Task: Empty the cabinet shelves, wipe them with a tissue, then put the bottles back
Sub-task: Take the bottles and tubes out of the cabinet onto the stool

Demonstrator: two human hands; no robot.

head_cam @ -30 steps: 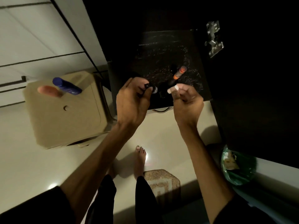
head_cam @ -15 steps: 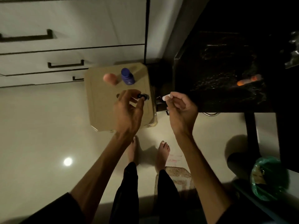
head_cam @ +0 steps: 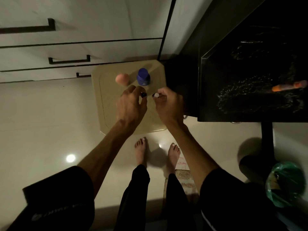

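Dim, warm light; the dark cabinet (head_cam: 250, 72) is nearly black. A lamp glares off the glossy floor (head_cam: 70, 158). Wide-angle edges bend; detail is soft.

Both hands over beige stool (head_cam: 108, 104): left hand (head_cam: 130, 104) w/ small dark item, right hand (head_cam: 168, 105) w/ white-tipped one.

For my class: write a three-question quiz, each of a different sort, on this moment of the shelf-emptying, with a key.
1. True or false: the blue bottle stands on the beige stool.
2. What does the left hand pinch? A) a small dark item B) a tissue C) a spoon
3. Fill in: an ______ tube lies on the dark shelf.

Key: 1 true; 2 A, the small dark item; 3 orange.
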